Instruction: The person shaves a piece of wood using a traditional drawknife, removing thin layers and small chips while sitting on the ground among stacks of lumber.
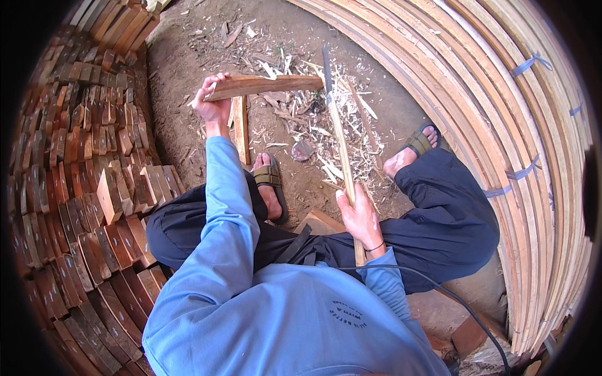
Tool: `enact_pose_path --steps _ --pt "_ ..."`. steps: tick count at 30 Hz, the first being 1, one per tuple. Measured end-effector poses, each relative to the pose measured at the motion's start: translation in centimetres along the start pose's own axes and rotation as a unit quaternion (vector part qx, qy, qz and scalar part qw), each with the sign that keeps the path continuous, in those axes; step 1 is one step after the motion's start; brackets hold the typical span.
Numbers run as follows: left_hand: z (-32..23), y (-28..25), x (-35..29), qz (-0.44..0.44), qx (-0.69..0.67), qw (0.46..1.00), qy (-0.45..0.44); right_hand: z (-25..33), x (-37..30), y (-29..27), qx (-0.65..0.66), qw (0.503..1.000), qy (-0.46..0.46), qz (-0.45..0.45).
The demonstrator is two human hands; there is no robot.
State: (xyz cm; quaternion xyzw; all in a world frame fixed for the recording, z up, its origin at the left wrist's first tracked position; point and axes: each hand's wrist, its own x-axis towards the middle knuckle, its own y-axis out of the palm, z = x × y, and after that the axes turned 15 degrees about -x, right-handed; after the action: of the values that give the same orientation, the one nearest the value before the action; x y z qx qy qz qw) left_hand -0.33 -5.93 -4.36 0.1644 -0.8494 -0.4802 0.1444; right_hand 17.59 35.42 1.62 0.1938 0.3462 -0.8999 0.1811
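Observation:
My left hand (213, 108) is closed around the left end of a short wooden board (269, 86), which it holds out level above the ground. In my right hand (362, 219) is the long pale wooden handle of a long-handled knife (339, 135), with its narrow dark blade pointing away from me. Where the blade joins the handle, the knife meets or overlaps the board's right end; whether they touch I cannot tell. Another wooden piece (241, 128) stands below the board, near my left foot.
Stacked wood blocks (81, 160) rise along my left side. Long, strapped planks (483, 100) line the right. Wood shavings (335, 125) litter the dirt ground between my sandaled feet. A black cable (439, 287) runs across my lap, and a wooden block (320, 222) lies between my legs.

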Motion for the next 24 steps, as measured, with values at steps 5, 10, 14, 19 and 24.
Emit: enact_pose_path --steps 5,10,14,19,24 --pt "0.2 0.7 0.1 0.007 0.016 1.000 -0.006 0.2 -0.1 0.4 -0.041 0.999 -0.011 0.003" --pt "1.7 2.9 0.6 0.055 0.053 0.997 -0.023 2.8 -1.0 -0.2 -0.054 0.997 -0.048 0.013" --pt "2.8 4.5 0.6 0.072 0.085 0.993 -0.030 3.5 -0.8 1.0 -0.066 0.996 -0.063 0.007" --pt "2.1 3.7 0.7 -0.026 0.111 0.993 0.038 2.4 0.1 2.7 -0.089 0.991 -0.100 -0.018" --pt "3.4 5.2 0.5 -0.121 0.272 0.934 0.198 3.4 0.8 3.1 -0.115 0.988 -0.099 -0.010"
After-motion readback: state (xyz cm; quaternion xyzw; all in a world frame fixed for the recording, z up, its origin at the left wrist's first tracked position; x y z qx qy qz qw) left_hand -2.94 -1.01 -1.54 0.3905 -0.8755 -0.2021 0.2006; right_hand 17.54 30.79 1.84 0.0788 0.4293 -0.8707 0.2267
